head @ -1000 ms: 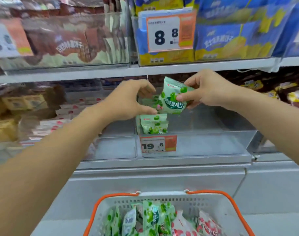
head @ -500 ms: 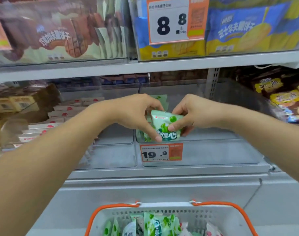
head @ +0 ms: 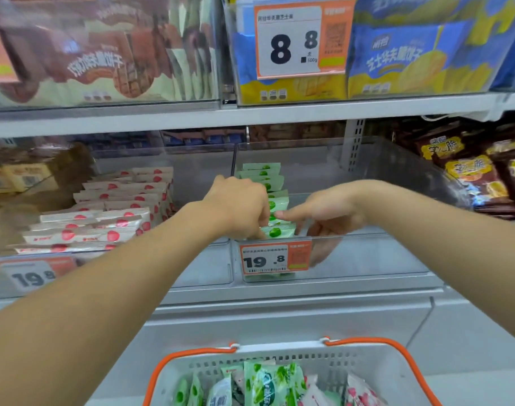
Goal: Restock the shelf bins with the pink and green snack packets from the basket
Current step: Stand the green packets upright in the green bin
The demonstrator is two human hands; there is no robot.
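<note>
Now both hands seat the front green foil snack packet (head: 276, 231) upright: left hand (head: 241, 207) pinching it, right hand (head: 323, 213) loose-fingered beside.

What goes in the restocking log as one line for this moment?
stage: seating green packet | left hand: fingers on green packets | right hand: index touching row | bin: part filled | basket: packets remain

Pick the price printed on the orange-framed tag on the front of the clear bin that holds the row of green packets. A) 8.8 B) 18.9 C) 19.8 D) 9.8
C: the orange-framed price tag clipped to the front of the clear plastic bin, just below the row of green snack packets, reads 19.8.
</note>
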